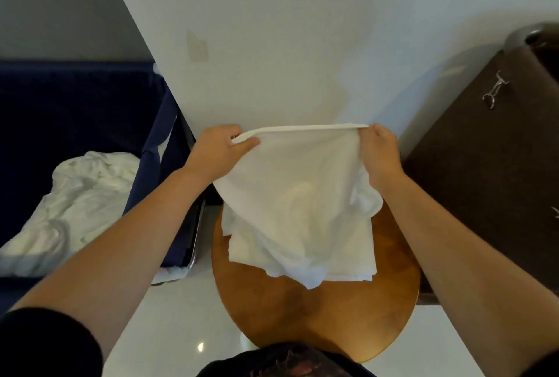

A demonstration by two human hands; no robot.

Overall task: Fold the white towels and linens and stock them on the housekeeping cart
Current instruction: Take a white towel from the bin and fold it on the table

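A white towel (296, 183) hangs stretched between my two hands above a round wooden table (317, 310). My left hand (220, 150) pinches its upper left corner and my right hand (379, 150) grips the upper right corner, so the hemmed top edge runs taut between them. The towel's lower part drapes down over a folded white towel (348, 255) lying flat on the table. Crumpled white linens (75, 204) sit in a dark blue cart bag (151, 147) at the left.
A white wall stands straight ahead behind the table. A dark brown cabinet (490, 165) with metal clips on top stands at the right. The cart's metal frame (196, 240) runs close to the table's left edge. White glossy floor lies below.
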